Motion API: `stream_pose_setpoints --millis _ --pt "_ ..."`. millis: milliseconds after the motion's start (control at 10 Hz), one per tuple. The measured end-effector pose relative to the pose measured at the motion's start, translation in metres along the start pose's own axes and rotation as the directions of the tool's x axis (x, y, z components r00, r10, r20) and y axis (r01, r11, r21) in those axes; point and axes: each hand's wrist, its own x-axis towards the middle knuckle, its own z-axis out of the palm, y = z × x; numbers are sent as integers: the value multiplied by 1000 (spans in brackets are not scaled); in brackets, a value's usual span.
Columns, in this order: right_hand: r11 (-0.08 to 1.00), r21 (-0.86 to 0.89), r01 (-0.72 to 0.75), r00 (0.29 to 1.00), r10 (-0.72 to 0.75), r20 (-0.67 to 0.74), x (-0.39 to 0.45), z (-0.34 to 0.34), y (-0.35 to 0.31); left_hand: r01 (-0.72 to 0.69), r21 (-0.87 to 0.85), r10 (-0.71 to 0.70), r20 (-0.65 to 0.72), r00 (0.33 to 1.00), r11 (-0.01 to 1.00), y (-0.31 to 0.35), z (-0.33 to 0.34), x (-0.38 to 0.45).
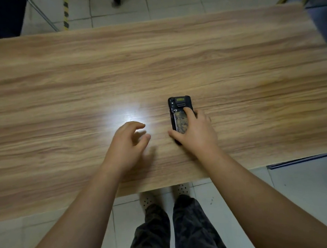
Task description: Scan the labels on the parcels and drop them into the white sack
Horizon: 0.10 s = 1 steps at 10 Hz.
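Over a wood-grain table [55, 84], seen from the head camera looking down, a person's two bare forearms reach forward from the bottom of the view. Right hand [196, 129] lies on a black handheld scanner [179, 112] that rests flat on the tabletop right of centre; the thumb presses its left edge, the forefinger lies along its back, and the other fingers curl round its right side, so the hand grips it. Left hand [127, 142] hovers just beside it, palm down, fingers loosely bent and spread, holding nothing. A bright glare spot [126, 115] shines on the wood beyond the left fingertips. Below the near table edge, dark trousers [169, 233] and pale perforated shoes [182, 189] stand on a tiled floor [314, 189]. No parcels or white sack show anywhere.
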Motion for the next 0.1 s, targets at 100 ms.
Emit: stream_pose_setpoints --millis 100 --pt "996 85 23 1000 -22 -8 -2 -13 11 -15 -28 15 -15 1000 999 1 -5 0"
